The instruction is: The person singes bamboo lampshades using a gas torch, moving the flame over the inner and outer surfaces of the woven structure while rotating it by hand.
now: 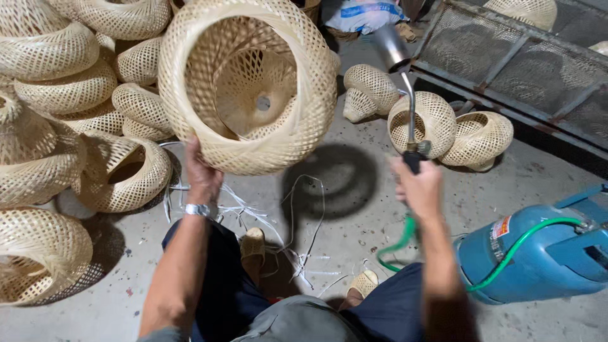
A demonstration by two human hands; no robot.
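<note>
Seen from the head camera, the left hand (202,177) is clenched on the lower rim of a large woven bamboo shade (248,82), holding it up off the floor with its open mouth tilted toward the viewer, so the inner cone and a small round hole at its far end show. The right hand (419,187) is closed around the black grip of a gas torch (405,95), whose curved metal neck rises to a dark nozzle pointing up and away, just to the right of the held shade and not touching it. A green hose (506,253) runs from below the grip to a blue gas cylinder (532,256) lying on its side at the right. The shade looks light and airy, stiff enough to keep its form yet springy, and its thin open weave would probably crush or splinter under a hard squeeze; the thicker rolled rim, where the fingers already sit, seems the safest place to hold it. To the left lies a heap of similar woven shades (63,95), and 3 smaller ones (437,123) sit on the concrete floor (354,209) beyond the torch. Pale bamboo trimmings (266,218) lie scattered near the person's knees.
</note>
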